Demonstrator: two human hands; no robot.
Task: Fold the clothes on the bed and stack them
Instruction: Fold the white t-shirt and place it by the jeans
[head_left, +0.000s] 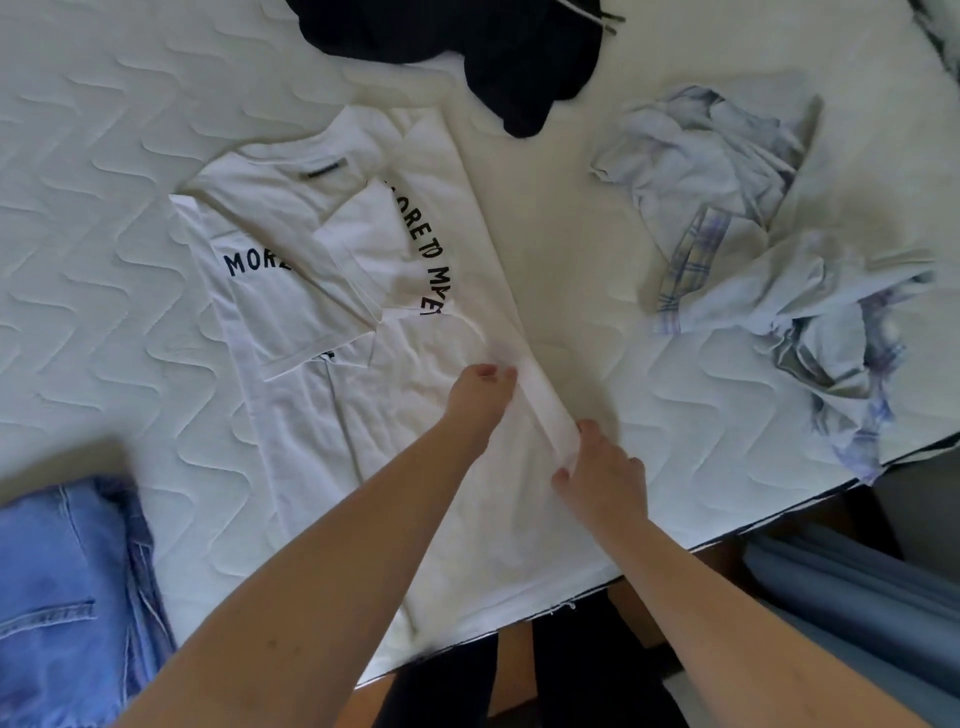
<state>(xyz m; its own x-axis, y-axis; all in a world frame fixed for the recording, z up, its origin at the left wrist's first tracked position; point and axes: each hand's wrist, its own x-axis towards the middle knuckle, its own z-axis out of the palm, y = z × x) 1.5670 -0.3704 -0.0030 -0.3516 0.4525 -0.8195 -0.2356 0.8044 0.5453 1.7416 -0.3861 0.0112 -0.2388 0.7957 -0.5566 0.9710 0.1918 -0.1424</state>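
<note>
While both hands are pinching its right edge, the white T-shirt (322, 291) is lying flat on the quilted bed (93, 156).

The left hand (480, 395) is gripping the soft folded hem higher up, and the right hand (605, 473) is curling round the same rolled edge lower down. Dark lettering is curving across the shirt's chest. Folded blue denim (67, 597) is sitting at lower left, a crumpled pale plaid shirt (753, 249) at right, a black garment (493, 52) at top.
</note>
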